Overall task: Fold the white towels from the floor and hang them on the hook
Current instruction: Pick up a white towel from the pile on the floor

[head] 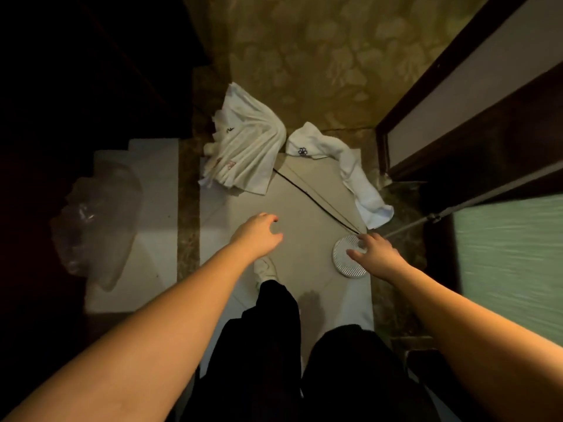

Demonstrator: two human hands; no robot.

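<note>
Reaching down, your left hand point(259, 231) and right hand point(373, 251) spread empty above two crumpled white cloth towels point(243, 153); grabbing both risks tangled folds.

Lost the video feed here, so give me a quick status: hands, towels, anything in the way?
Left hand and right hand open, reaching down, holding nothing. Two towels, cream and white, crumpled on floor ahead. Round drain cover under right hand; no hook in view.

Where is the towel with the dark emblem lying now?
In the head view, the towel with the dark emblem lies on the floor, right of the larger crumpled towel, beyond the round drain cover.
</note>
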